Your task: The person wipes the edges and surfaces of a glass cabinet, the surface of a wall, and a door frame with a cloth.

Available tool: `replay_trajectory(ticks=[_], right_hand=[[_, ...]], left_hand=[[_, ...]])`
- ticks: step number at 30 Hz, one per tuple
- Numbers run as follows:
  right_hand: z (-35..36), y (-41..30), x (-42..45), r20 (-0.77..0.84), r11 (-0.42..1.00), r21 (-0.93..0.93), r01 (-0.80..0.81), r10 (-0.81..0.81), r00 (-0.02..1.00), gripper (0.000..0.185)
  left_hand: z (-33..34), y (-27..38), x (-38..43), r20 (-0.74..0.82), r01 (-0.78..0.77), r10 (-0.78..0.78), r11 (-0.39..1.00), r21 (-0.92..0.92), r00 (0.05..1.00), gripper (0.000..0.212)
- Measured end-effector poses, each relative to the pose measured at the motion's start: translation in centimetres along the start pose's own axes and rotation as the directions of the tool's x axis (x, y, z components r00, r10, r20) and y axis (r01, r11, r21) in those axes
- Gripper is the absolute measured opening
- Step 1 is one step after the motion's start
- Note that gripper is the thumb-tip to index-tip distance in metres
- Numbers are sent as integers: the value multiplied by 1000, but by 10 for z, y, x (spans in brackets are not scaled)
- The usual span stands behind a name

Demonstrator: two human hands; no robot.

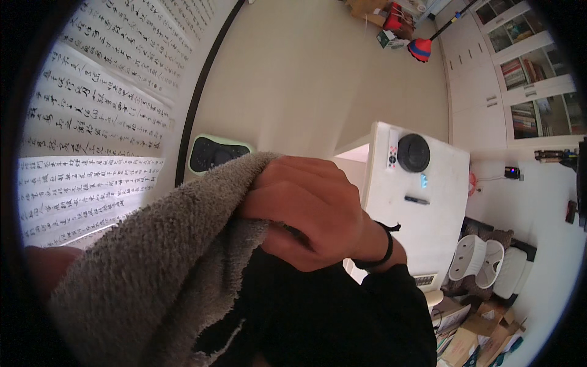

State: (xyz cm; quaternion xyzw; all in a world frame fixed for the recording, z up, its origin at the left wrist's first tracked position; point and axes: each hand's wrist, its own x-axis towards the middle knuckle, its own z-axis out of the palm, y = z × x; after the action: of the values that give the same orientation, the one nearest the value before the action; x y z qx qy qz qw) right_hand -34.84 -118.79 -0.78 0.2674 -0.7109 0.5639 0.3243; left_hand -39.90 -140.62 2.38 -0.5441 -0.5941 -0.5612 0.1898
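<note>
A grey-brown fluffy towel (pixel 151 257) fills the lower left, hanging in front of me with its upper edge pulled fairly straight. My right hand (pixel 312 206) grips one end, fingers curled over the cloth and thumb below. A black band (pixel 390 250) circles that wrist under a black sleeve. At the far left rim, my left hand (pixel 50 266) shows only as a blurred patch of skin at the towel's other end; the cloth and the dark picture edge hide its fingers.
Sheets of brush calligraphy (pixel 110 101) cover the left wall. On the floor lies a black board with a green rim (pixel 215 153). The white table (pixel 445 206) carries a black round object (pixel 413 152) and a dark pen-like object (pixel 416 200). Cardboard boxes (pixel 472 337) lie at lower right.
</note>
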Motion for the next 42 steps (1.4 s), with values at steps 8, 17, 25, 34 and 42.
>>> replay_trajectory(ticks=[8, 17, 25, 34, 42], right_hand=[[-50, 62, 26, -30, 996, -57, -70, 68, 997, 23], [-93, 159, 102, -37, 967, -229, -113, 107, 994, 22], [-128, 260, 182, 5, 877, -421, -233, 259, 966, 23], [-202, 369, 237, -113, 719, -583, -379, 390, 914, 23], [-290, 504, 297, -146, 695, -480, -536, 539, 830, 21]], left_hand=[[27, -76, 42, 31, 3, -1, 997, -76, 1000, 40], [23, -225, 116, 4, -105, 108, 975, -194, 994, 41], [10, -365, 201, 11, -171, 178, 960, -222, 984, 43], [69, -508, 304, 5, -179, 182, 972, -152, 983, 45], [128, -611, 374, -77, 129, -117, 975, 180, 990, 24]])
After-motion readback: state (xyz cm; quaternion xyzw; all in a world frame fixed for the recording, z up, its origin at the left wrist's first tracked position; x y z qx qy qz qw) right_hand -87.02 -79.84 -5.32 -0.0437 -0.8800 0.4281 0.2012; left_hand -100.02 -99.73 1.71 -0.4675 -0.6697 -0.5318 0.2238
